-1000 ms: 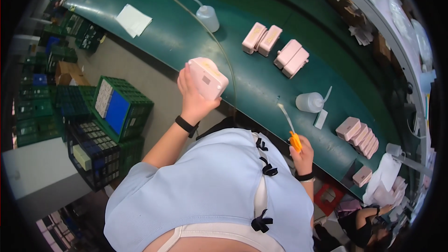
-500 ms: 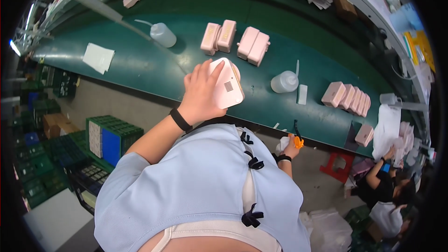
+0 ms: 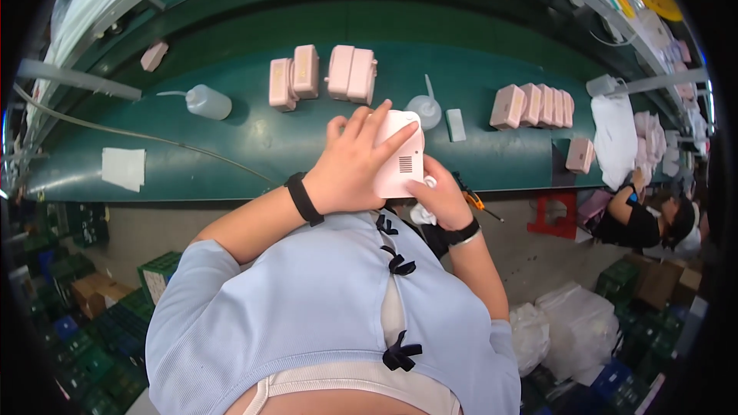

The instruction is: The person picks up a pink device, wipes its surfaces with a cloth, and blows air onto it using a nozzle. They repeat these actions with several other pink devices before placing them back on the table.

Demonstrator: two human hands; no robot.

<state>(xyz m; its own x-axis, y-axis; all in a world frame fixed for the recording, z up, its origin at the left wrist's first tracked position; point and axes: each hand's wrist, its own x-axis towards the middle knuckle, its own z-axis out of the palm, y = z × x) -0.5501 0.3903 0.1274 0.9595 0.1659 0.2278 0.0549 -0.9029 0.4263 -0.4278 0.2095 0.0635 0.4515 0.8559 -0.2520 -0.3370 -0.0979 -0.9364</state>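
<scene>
In front of my chest I hold a pale pink plastic case (image 3: 393,177) with rounded corners and a small slotted grille on the face turned up. My left hand (image 3: 350,157) grips its left side, fingers spread over the top face. My right hand (image 3: 446,196) is closed on its lower right edge, thumb on the face. Crumpled white cloth or tissue (image 3: 422,215) shows under my right palm. Just beyond my right wrist, an orange and black tool (image 3: 472,198) with a thin shaft sits at the bench edge.
Several pink cases (image 3: 507,107) stand in groups along the green bench (image 3: 254,161). Squeeze bottles (image 3: 209,102) stand left and centre, beside a small pale block (image 3: 456,125). White paper (image 3: 123,167) lies left. A co-worker (image 3: 642,219) sits far right, near a red stool (image 3: 555,213).
My right hand has left the orange tool and come up to the pink case, taking hold of its right side. The case has shifted slightly right in view, and the view has turned.
</scene>
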